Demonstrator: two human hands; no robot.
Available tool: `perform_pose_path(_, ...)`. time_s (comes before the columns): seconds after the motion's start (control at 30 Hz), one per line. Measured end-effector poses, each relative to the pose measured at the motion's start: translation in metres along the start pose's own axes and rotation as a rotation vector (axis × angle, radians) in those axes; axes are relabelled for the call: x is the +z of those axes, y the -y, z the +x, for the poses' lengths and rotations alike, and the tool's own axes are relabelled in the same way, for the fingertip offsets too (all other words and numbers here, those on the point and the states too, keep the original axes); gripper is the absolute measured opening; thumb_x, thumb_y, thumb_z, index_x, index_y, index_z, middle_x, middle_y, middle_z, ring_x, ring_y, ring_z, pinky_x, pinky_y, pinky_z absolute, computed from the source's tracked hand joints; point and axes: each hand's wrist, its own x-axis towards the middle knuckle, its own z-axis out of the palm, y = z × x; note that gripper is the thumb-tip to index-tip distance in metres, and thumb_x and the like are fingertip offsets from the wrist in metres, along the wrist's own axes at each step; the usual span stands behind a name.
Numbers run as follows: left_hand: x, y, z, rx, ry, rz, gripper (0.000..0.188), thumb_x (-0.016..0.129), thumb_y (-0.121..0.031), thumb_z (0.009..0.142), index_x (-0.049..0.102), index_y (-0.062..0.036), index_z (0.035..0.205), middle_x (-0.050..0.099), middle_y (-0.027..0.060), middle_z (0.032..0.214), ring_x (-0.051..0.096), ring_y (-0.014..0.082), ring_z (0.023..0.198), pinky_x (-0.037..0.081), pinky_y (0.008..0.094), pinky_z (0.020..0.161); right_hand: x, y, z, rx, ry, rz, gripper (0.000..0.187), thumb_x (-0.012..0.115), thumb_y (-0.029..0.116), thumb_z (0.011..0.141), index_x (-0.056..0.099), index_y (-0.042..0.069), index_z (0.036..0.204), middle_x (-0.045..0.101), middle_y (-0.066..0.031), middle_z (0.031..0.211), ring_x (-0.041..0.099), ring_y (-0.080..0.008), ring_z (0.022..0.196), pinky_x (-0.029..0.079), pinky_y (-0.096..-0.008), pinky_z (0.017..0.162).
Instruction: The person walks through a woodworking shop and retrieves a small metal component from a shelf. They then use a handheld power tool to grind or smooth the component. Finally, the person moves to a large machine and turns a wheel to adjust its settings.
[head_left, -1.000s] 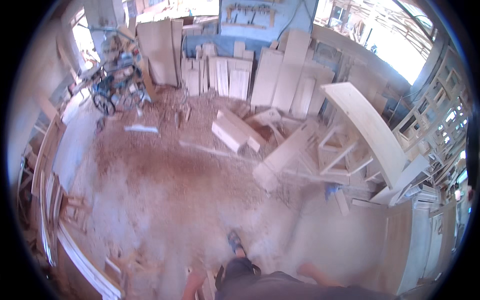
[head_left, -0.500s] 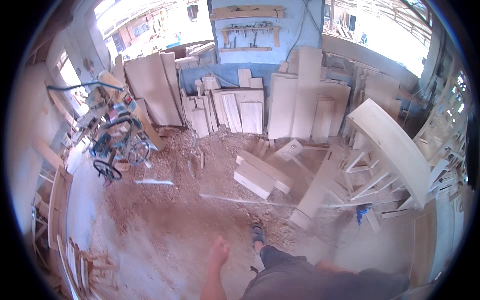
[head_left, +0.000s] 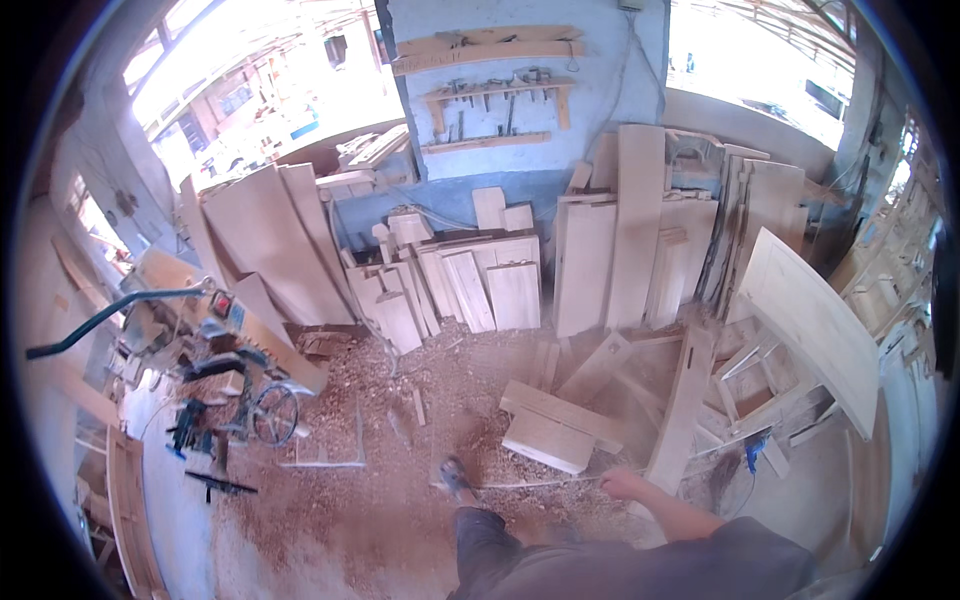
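Note:
My right hand point(head_left: 625, 485) hangs in front of my body at the lower middle right, its forearm coming in from the lower right. Its fingers look loosely curled, and nothing shows in them. It touches nothing; in the picture it lies just below the pale wooden blocks point(head_left: 548, 440) on the floor and beside a long leaning board point(head_left: 682, 405). My left hand is out of view. One sandalled foot point(head_left: 455, 475) is set forward on floor strewn with wood shavings point(head_left: 340, 500).
Boards point(head_left: 590, 265) lean against the far wall, below a tool rack point(head_left: 500, 90). At left stands a woodworking machine point(head_left: 240, 340) with a spoked wheel. A large pale panel point(head_left: 815, 330) leans at right over wooden frames. A blue power tool point(head_left: 755, 453) with a cord lies near it.
My left hand has dropped out of view and my right hand has swung forward into it. The foot and view have shifted; the far wall and boards appear closer.

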Motion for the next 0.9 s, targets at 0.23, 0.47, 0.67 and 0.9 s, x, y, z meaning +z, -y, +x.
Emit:
perform_pose_path(0.23, -0.134, -0.081, 0.175, 0.088, -0.036, -0.039, 0.037, 0.065, -0.021, 0.078, 0.064, 0.0036, 0.106, 0.064, 0.0172, 0.088, 0.06, 0.0324, 0.084, 0.05, 0.0432, 0.077, -0.055, 0.152, 0.124, 0.259, 0.07, -0.075, 0.033, 0.052, 0.019, 0.081, 0.073, 0.014, 0.106, 0.071, -0.0174, 0.103, 0.066, -0.0369, 0.098, 0.052, -0.0465, 0.086)
perform_pose_path(0.47, -0.398, -0.185, 0.382, 0.28, -0.299, -0.701, 0.049, 0.061, -0.007, 0.08, 0.056, 0.0031, 0.128, 0.055, 0.0033, 0.071, 0.054, 0.0152, 0.066, 0.044, 0.029, 0.055, -0.11, 0.306, 0.193, 0.106, 0.147, 0.026, 0.037, 0.054, 0.017, 0.081, 0.067, 0.012, 0.115, 0.069, -0.0176, 0.109, 0.064, -0.0364, 0.104, 0.05, -0.046, 0.09)
perform_pose_path(0.67, -0.482, -0.333, 0.387, 0.42, -0.268, -0.942, 0.045, 0.059, -0.006, 0.086, 0.05, -0.0039, 0.13, 0.054, 0.0007, 0.078, 0.054, 0.0105, 0.064, 0.042, 0.0234, 0.05, -0.16, 0.355, 0.228, 0.258, 0.073, -0.049, 0.035, 0.055, 0.019, 0.083, 0.068, 0.012, 0.115, 0.069, -0.019, 0.108, 0.065, -0.0354, 0.104, 0.05, -0.0451, 0.09)
perform_pose_path(0.9, -0.368, -0.313, 0.377, 0.252, -0.009, -0.778, 0.031, 0.061, -0.001, 0.085, 0.055, -0.0001, 0.115, 0.058, 0.0042, 0.075, 0.059, 0.0161, 0.062, 0.05, 0.0299, 0.051, -0.164, 0.345, 0.245, 0.426, 0.049, 0.033, 0.038, 0.058, 0.014, 0.076, 0.07, 0.008, 0.112, 0.069, -0.0204, 0.106, 0.066, -0.0366, 0.101, 0.052, -0.045, 0.085)
